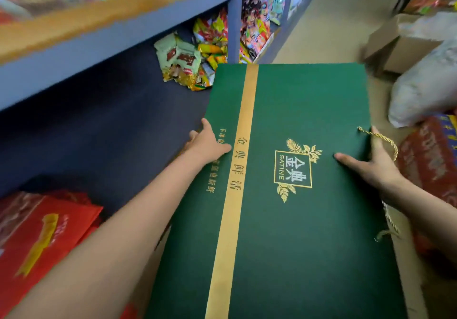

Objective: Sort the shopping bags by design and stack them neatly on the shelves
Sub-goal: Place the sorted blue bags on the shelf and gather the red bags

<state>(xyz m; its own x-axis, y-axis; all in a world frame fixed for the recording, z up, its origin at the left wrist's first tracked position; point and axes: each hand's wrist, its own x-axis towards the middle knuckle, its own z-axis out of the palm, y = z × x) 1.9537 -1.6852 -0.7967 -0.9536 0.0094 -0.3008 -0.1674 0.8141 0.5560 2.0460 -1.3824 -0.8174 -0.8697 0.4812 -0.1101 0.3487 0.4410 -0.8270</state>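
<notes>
Shopping bags, flat dark green paper ones with a gold stripe and a gold "SATINE" emblem (291, 170), lie face up in the middle of my view, the top one covering whatever is beneath it, so I cannot tell how many are stacked. Their left edge reaches over the dark blue bottom shelf (99, 125); the rest extends over the tan floor (329, 21). My left hand (206, 143) holds the left edge, thumb on top near the stripe, fingers curled under the rim. My right hand (371, 163) holds the right edge, thumb flat on the green face, fingers wrapped round the side just beside a twisted gold cord handle (382, 139). Each hand's grip is clamped on the bags. A stack of flat red paper bags (37, 232) lies on the same shelf, lower left, apart from the green ones. Loose colourful snack packets (188, 64) sit further back on the shelf. At far right, brown cardboard boxes (395, 46) stand on the floor.
</notes>
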